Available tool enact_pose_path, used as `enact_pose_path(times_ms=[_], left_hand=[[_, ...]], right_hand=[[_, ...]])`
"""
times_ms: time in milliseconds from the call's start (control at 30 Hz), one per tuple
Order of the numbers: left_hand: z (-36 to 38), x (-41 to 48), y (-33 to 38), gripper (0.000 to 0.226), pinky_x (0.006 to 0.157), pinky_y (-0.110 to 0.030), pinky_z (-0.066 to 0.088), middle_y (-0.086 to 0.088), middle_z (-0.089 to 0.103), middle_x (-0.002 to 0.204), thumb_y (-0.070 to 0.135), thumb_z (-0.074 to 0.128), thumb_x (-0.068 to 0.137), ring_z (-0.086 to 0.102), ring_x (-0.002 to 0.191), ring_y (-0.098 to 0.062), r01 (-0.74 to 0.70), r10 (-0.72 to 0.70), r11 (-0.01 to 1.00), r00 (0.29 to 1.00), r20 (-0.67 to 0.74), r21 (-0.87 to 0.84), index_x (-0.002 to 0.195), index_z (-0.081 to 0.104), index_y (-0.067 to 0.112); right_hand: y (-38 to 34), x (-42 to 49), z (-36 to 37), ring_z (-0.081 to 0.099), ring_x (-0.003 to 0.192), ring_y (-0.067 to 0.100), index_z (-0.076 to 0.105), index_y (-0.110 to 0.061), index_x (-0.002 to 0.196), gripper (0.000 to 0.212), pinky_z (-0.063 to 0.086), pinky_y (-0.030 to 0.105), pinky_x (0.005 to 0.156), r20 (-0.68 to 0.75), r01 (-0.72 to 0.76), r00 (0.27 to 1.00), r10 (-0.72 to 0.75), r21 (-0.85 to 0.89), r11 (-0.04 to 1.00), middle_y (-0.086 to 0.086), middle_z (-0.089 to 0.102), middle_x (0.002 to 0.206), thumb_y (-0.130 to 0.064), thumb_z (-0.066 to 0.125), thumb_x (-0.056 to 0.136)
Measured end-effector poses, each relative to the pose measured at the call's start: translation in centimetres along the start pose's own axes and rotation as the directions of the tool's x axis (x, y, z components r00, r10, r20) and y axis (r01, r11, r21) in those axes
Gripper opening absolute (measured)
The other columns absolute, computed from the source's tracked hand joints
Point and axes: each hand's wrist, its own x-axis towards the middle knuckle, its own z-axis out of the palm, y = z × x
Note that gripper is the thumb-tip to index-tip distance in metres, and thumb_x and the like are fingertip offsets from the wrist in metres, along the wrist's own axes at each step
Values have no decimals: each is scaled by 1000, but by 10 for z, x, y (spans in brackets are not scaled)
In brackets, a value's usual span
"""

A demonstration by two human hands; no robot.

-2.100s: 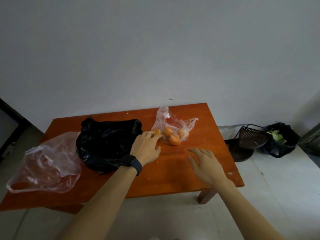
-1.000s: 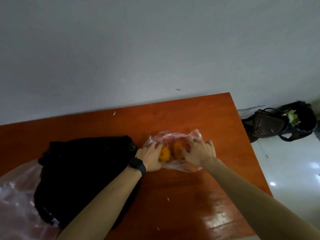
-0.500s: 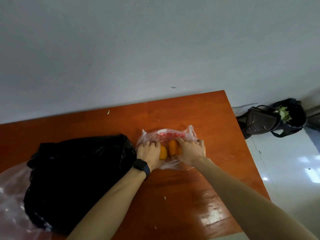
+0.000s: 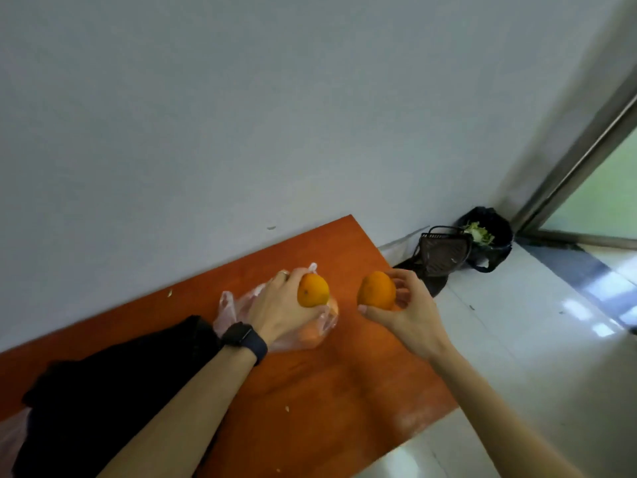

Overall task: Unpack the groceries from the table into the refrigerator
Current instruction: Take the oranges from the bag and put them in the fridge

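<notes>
My left hand (image 4: 280,307), with a dark watch on the wrist, grips an orange (image 4: 313,290) just above a clear plastic bag (image 4: 241,307) on the orange-brown table (image 4: 344,391). Something orange still shows through the bag under that hand. My right hand (image 4: 408,307) holds a second orange (image 4: 376,291) in its fingertips, lifted above the table's right part. A black plastic bag (image 4: 103,401) lies on the table to the left. The refrigerator is not in view.
A grey wall runs behind the table. On the tiled floor to the right stand a dark basket (image 4: 443,251) and a black bag with green scraps (image 4: 486,232). A metal door frame (image 4: 568,167) rises at the far right. A clear bag's edge (image 4: 13,439) shows at bottom left.
Both hands were inside the clear bag on the oranges; now each has lifted one orange out and they have moved apart. The view has swung to the right.
</notes>
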Motion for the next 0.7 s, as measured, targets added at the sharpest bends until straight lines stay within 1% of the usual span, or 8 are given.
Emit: enact_pose_path(times_ms=[67, 133, 200, 267, 367, 500, 633, 700], left_hand=[[8, -8, 55, 76, 89, -34, 50, 4, 44, 126, 67, 73, 72, 55, 110, -22, -83, 84, 993, 996, 6, -86, 135, 39, 42], [22, -21, 118, 73, 94, -33, 45, 6, 38, 122, 59, 78, 70, 50, 108, -19, -167, 173, 974, 985, 24, -150, 131, 42, 43], [41, -37, 184, 72, 92, -31, 47, 5, 37, 119, 51, 83, 68, 53, 107, -20, -268, 285, 937, 957, 50, -224, 129, 46, 41], [62, -57, 253, 72, 90, -28, 46, 4, 35, 118, 44, 85, 69, 51, 107, -19, -369, 410, 887, 906, 105, -276, 130, 46, 39], [92, -95, 354, 74, 91, -28, 47, 5, 32, 123, 41, 85, 71, 48, 107, -18, -503, 579, 788, 801, 151, -354, 132, 45, 39], [125, -151, 477, 78, 95, -30, 48, 3, 35, 132, 37, 87, 71, 47, 113, -18, -639, 755, 632, 636, 161, -439, 137, 45, 35], [152, -207, 582, 78, 85, -20, 44, 6, 36, 126, 39, 86, 71, 48, 109, -15, -754, 885, 453, 444, 140, -476, 137, 43, 35], [165, -232, 629, 79, 81, -15, 43, 6, 38, 126, 42, 86, 71, 47, 107, -13, -787, 930, 359, 349, 117, -502, 136, 42, 36]], right_hand=[[9, -37, -47, 57, 108, 13, 48, -35, 126, 80, 53, 25, 81, -107, -2, 994, 2, 7, 1000, -6, 49, 125, -45, 92, 60], [22, -80, -96, 56, 108, 15, 47, -34, 125, 78, 51, 20, 75, -202, -18, 979, 14, -16, 1000, -6, 44, 127, -35, 93, 63], [39, -128, -145, 54, 109, 16, 44, -36, 125, 78, 49, 18, 74, -315, -51, 949, 29, -63, 997, -9, 41, 128, -34, 93, 64], [58, -180, -192, 51, 110, 15, 42, -39, 124, 77, 48, 19, 77, -440, -100, 897, 37, -121, 988, -11, 43, 125, -38, 92, 65], [82, -261, -260, 44, 111, 11, 46, -41, 128, 76, 47, 28, 84, -604, -192, 796, 36, -196, 962, -17, 46, 122, -47, 89, 66], [97, -360, -337, 36, 115, 9, 50, -34, 136, 78, 38, 26, 87, -749, -299, 662, 25, -233, 925, -14, 48, 128, -44, 88, 68], [109, -448, -400, 36, 115, 10, 49, -36, 135, 77, 37, 25, 86, -860, -400, 510, 19, -217, 890, -14, 50, 126, -44, 87, 68], [114, -486, -429, 36, 114, 10, 48, -39, 132, 75, 36, 20, 83, -902, -431, 431, 13, -193, 882, -18, 49, 122, -41, 87, 67]])
